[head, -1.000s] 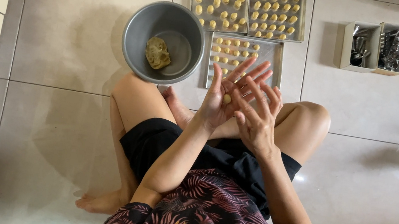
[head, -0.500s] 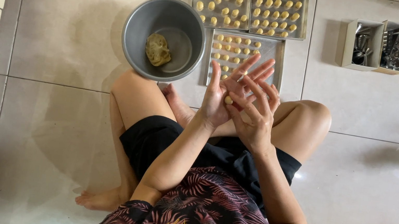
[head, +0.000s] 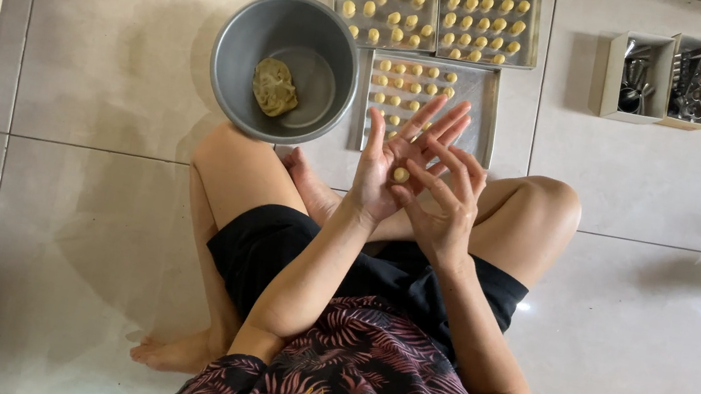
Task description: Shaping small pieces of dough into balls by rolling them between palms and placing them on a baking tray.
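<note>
The left hand [head: 393, 162] is held up flat, fingers spread wide, with a small dough ball [head: 401, 175] resting on its palm; the right hand [head: 448, 198] curls loosely beside it, fingertips at the ball, gripping nothing firmly; just beyond lie a half-filled tray [head: 484, 106] of dough balls and a grey bowl [head: 233, 50] holding a lump of dough [head: 274, 87].

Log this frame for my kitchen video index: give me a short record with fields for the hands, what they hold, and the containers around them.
left hand: open, palm up, fingers spread
right hand: fingertips at the left palm
held: small round yellow dough ball on the left palm
bowl: round grey metal bowl on the floor, holding a lump of yellow dough
trays: three metal baking trays with rows of dough balls
posture: seated cross-legged on pale floor tiles
</note>
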